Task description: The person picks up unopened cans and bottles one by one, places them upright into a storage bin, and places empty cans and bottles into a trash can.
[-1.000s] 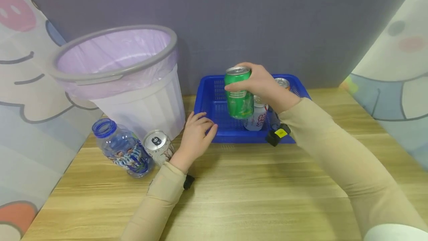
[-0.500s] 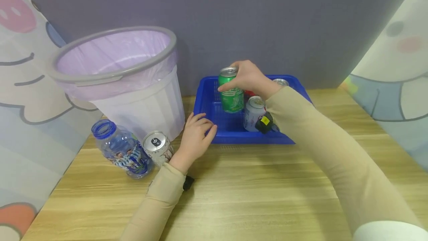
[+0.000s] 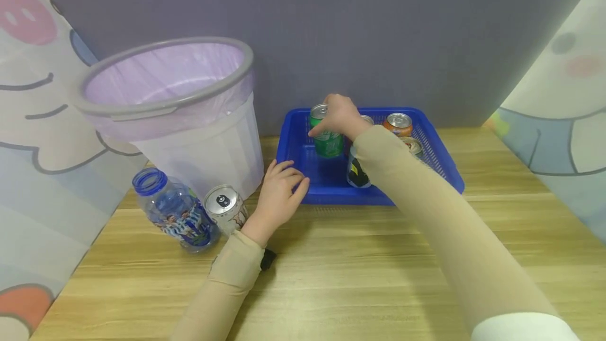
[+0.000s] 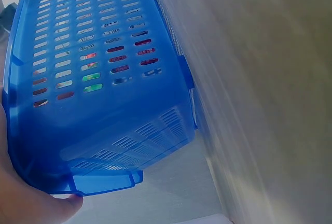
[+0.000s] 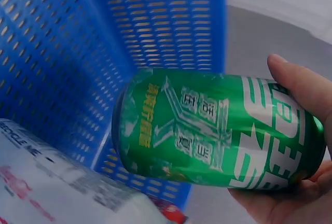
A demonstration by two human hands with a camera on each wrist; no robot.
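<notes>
My right hand point(image 3: 341, 114) grips the upper part of a green soda can point(image 3: 328, 143), upright in the back left of a blue plastic basket point(image 3: 322, 197). Whether the can's bottom touches the basket floor I cannot tell. In the right wrist view the thumb and fingers hold the can point(image 5: 202, 130) on opposite sides near its top. My left hand point(image 3: 279, 196) rests with relaxed fingers on the basket's front left corner; its fingertip shows past the rim point(image 4: 78, 193) in the left wrist view. A white can point(image 5: 62, 177) stands close by, mostly behind the right wrist in the head view.
An orange can point(image 3: 399, 126) and another can point(image 3: 413, 145) stand in the basket's right half. Left of my left hand are a white energy-drink can point(image 3: 224, 207) and a clear bottle point(image 3: 182, 220). Behind them rises a white bin point(image 3: 203, 151) with a purple liner.
My right hand has moved the green soda can left and lower into the basket, away from the other cans. The left hand has stayed on the corner.
</notes>
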